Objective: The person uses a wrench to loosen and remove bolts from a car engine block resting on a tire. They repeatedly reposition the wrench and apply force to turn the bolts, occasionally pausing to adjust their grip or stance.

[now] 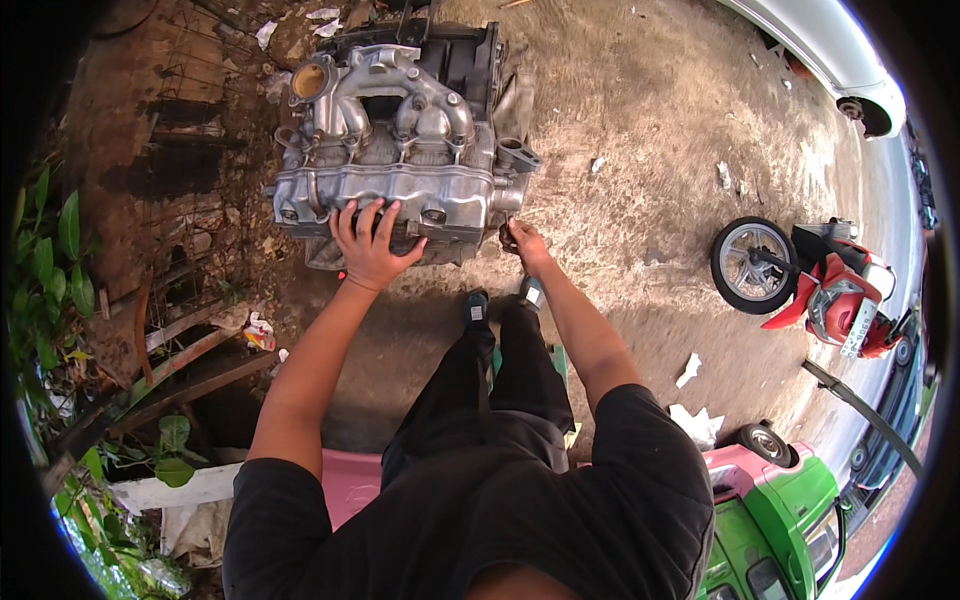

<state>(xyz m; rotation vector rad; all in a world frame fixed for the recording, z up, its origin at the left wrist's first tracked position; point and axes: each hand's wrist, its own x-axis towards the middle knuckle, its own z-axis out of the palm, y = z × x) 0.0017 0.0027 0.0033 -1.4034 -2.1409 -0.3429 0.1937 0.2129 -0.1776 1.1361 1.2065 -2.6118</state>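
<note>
Item one: we listed an engine (400,155), grey metal, which sat ahead of the person and left of centre, beyond the feet. On it we noted a silver branched manifold (405,95), a round port (310,80) with a tan face at its left end, and a long ribbed cover (385,187) along the side nearest the person.

Hands: we found the left hand (372,250) open, its fingers spread and touching the near edge of the cover, its thumb held out to the right. The right hand (527,247) had its fingers curled at a small dark part (508,238) by the engine's near right corner; we could not tell whether they gripped it.

Surroundings: we entered a rough, stained concrete floor (620,180), scraps of white paper (688,370) strewn across it, and dark shoes (477,308) just short of the engine. To the right we counted a red motorcycle (838,295), with a white car (850,55) beyond it and a green-and-pink vehicle (780,510) nearer the person. To the left we recorded leafy plants (60,255) beside weathered boards (185,375). A pink surface (350,487) showed by the person's left side.
</note>
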